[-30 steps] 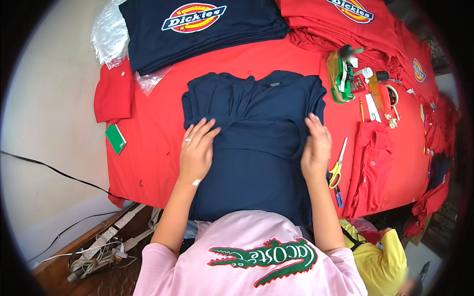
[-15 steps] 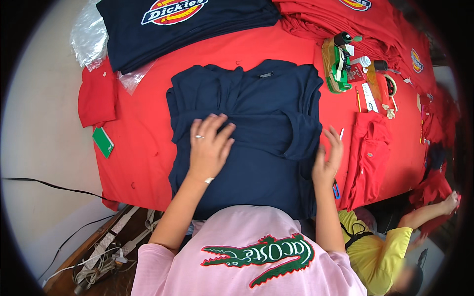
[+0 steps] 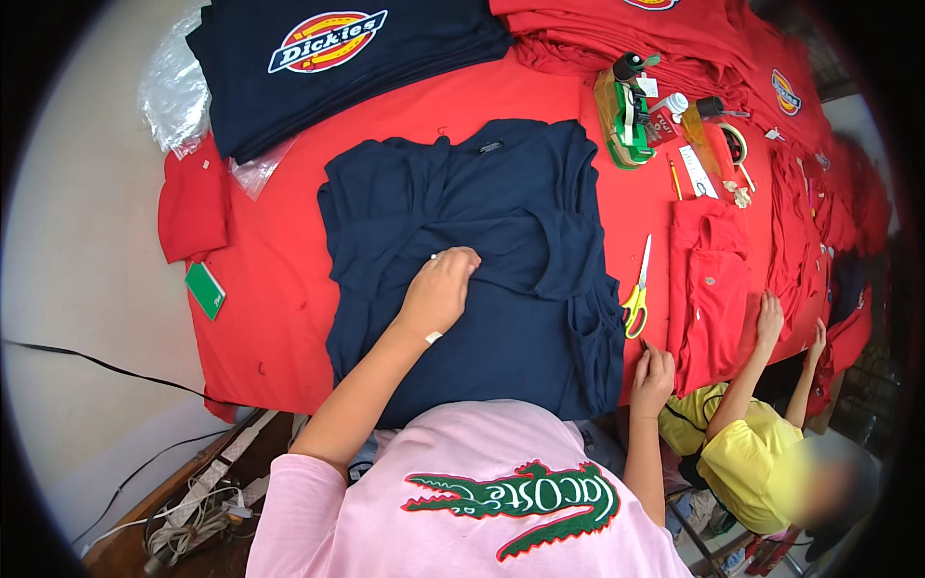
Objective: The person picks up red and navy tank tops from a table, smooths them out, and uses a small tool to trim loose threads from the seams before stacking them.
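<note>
A folded navy shirt [image 3: 501, 337] lies spread before me, its sleeve folded across and its collar at the far side. My left hand [image 3: 441, 294] rests over the shirt's middle, fingers bunched together in a pinch on the cloth. At the table's near edge, right of the shirt, my right hand [image 3: 653, 378] is closed. A small dark tip shows at its fingers; what it belongs to is hidden. Yellow-handled scissors [image 3: 636, 306] lie just beyond that hand, beside the shirt.
Navy shirts [image 3: 385, 87] are stacked at the far left, red shirts [image 3: 626, 39] at the far right. A green tape dispenser [image 3: 626, 120], a tape roll [image 3: 734, 144] and a pencil [image 3: 676, 181] lie right. A folded red garment [image 3: 708, 289] separates me from a co-worker in a yellow top [image 3: 747, 458].
My left hand has moved right, its spread fingers now bunched. My right hand has come nearer and closed, leaving the shirt's side and uncovering the scissors. The co-worker's hands have moved onto the table.
</note>
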A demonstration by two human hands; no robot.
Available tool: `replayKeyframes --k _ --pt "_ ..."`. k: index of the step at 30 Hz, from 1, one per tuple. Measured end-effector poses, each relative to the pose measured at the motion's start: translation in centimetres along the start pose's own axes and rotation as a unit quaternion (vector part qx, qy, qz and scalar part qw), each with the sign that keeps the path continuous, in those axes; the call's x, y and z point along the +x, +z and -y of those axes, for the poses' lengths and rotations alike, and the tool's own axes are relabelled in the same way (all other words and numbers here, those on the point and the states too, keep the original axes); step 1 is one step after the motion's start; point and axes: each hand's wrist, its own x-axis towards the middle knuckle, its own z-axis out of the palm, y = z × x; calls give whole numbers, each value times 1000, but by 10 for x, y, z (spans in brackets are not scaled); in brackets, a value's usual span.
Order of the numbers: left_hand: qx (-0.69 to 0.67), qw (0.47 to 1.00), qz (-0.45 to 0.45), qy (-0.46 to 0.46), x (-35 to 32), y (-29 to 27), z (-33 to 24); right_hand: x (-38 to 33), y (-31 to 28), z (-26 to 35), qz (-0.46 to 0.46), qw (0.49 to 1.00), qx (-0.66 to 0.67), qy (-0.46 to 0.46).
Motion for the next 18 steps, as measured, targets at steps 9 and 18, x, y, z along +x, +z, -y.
replayKeyframes --k 9,18 --pt "-376 904 20 -201 -37 -25 16 64 -11 170 -11 890 445 98" --pt "-307 929 -28 -204 -31 -19 -5 92 30 279 233 944 164 -164"
